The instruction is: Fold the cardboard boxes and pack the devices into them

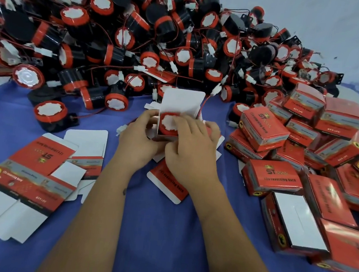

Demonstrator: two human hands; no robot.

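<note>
At the centre of the blue cloth, an open red-and-white cardboard box (182, 102) stands with its white lid flap raised. Inside it sits a black device with a red rim and white face (168, 123). My left hand (140, 142) grips the box's left side. My right hand (191, 150) lies over the box's right side, its fingers on the device's face. Under my hands, part of a flat box blank (171, 183) shows.
A big heap of black-and-red devices with red wires (139, 34) fills the far half of the table. Several closed red boxes (302, 159) are stacked at the right. Flat box blanks (38, 173) lie at the left. Blue cloth (155, 231) covers the near table.
</note>
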